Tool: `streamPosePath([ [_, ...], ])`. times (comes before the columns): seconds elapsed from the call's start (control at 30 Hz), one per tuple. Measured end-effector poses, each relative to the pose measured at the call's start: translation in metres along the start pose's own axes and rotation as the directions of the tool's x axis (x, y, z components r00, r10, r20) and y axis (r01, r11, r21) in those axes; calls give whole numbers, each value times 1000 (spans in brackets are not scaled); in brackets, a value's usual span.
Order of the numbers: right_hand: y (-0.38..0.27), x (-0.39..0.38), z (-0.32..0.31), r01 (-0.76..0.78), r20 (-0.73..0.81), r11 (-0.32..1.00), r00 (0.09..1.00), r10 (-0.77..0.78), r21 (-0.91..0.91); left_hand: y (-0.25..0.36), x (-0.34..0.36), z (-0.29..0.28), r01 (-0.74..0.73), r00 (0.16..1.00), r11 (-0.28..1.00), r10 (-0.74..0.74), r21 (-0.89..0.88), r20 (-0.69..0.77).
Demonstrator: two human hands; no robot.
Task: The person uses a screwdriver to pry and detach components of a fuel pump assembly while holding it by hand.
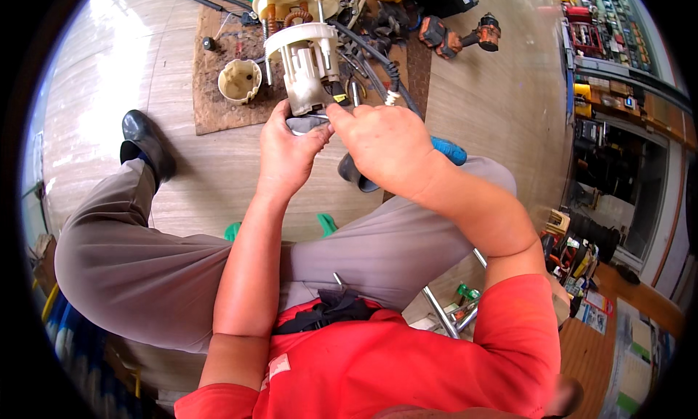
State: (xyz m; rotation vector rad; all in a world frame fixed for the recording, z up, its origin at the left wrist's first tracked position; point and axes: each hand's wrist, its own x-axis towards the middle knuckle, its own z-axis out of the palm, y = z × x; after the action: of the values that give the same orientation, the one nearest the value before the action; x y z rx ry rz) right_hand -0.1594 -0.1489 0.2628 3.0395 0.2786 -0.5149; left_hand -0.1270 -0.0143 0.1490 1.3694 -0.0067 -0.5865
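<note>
The pump unit (305, 63), a white plastic assembly with springs and rods, stands at 12 o'clock from both hands, with its lower end between them. The left hand (287, 154) is closed around the grey bottom part of the unit and holds it from below. The right hand (382, 146) is at 3 o'clock from the left one; its thumb and fingers pinch something small at the lower right edge of the unit, near a yellow clip (339, 98). What exactly it pinches I cannot tell.

A black hose (378, 59) runs from the unit toward 1 o'clock. At 10 o'clock from the hands a cream cup (240, 81) lies on a brown mat (218, 106). An orange drill (458, 35) lies on the floor at 2 o'clock, well apart from the hands.

At the far right, at 3 o'clock, shelves (618, 26) carry many small coloured packages, red, yellow and green; they are too small to tell more. At 5 o'clock, low at the right edge, flat printed papers (596, 313) in mixed colours lie on a wooden surface.
</note>
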Motion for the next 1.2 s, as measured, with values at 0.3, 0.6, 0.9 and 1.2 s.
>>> streamPosePath([
  [0.3,1,6,3,-111,60,985,993,104,134,6,-1,4,70,998,951,-69,-302,11],
  [0.6,16,11,-1,-8,-53,966,998,23,259,-1,-1,-1,230,971,798,-149,-558,187],
  [0.9,26,13,-4,13,30,979,999,-19,202,-5,1,-2,271,958,794,-166,-545,234],
  [1.2,22,12,-16,55,94,995,994,-63,88,1,1,-1,209,972,905,-151,-370,179],
])
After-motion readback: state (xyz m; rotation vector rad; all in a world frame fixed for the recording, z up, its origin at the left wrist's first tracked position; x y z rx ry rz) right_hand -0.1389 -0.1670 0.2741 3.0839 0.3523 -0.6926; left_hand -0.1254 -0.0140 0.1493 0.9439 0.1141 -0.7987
